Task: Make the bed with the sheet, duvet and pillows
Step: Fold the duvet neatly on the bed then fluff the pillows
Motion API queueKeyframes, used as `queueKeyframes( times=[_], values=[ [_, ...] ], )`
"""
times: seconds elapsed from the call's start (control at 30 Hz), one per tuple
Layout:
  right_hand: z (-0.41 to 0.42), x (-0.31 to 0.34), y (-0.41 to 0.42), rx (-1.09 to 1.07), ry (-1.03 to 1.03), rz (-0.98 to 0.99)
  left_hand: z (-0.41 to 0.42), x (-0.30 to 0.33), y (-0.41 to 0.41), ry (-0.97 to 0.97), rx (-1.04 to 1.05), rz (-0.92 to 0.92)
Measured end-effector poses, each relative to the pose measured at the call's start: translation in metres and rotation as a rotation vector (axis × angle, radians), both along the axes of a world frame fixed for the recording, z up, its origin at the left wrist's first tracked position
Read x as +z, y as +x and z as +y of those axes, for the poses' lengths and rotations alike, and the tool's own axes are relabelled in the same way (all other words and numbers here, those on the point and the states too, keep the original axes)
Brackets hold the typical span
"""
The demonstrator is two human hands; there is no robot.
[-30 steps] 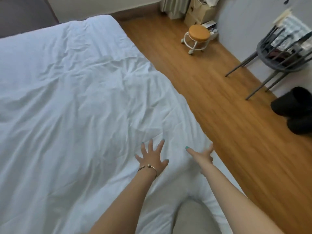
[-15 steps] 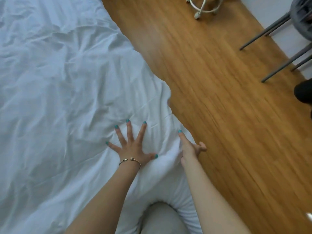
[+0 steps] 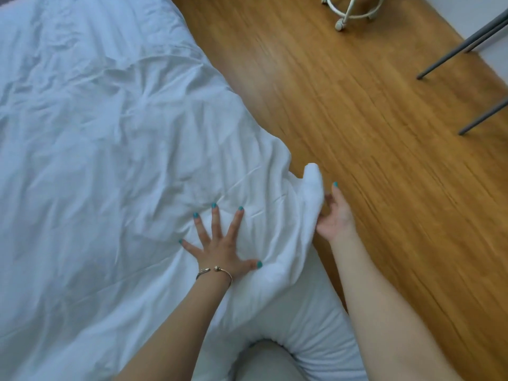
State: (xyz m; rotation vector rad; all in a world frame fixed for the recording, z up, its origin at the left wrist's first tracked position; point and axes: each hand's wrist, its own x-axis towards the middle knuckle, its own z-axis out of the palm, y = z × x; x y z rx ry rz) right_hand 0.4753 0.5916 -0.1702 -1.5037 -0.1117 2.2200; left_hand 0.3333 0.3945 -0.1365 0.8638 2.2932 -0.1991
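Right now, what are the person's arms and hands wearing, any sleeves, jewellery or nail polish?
Both forearms are bare, with no sleeves in view. The left hand has teal nail polish, and a thin metal open cuff bracelet with small bead-like ends sits at its wrist. The right hand shows teal polish on the one nail visible; no ring or bracelet is visible on it.

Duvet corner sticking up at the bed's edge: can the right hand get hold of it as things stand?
Probably yes. The right hand is open right beside the raised duvet corner, nothing between them, while the left hand presses flat on the duvet nearby.
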Motion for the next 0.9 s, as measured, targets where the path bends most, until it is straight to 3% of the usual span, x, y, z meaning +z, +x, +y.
queueKeyframes(
  times=[0.23,0.43,0.53,0.63,0.7,0.8,0.9],
  values=[
    [0.005,0.007,-0.002,0.431,0.086,-0.132,-0.002,-0.004,0.002,0.008,-0.003,0.043],
    [0.003,0.016,-0.034,0.510,0.253,-0.244,-0.004,0.005,-0.002,0.068,0.028,-0.010],
    [-0.009,0.043,-0.045,0.525,0.423,-0.171,0.002,0.028,-0.018,0.254,0.242,-0.058],
    [-0.028,0.066,-0.044,0.576,0.609,-0.102,0.019,0.060,-0.043,0.632,0.534,-0.218],
    [-0.040,0.078,-0.047,0.637,0.695,-0.096,0.036,0.078,-0.056,0.743,0.494,-0.285],
    [-0.064,0.094,-0.050,0.748,0.769,-0.120,0.064,0.100,-0.058,0.653,0.364,-0.391],
    [-0.092,0.100,-0.046,0.906,0.863,-0.199,0.092,0.117,-0.059,0.517,0.533,-0.462]
  ],
)
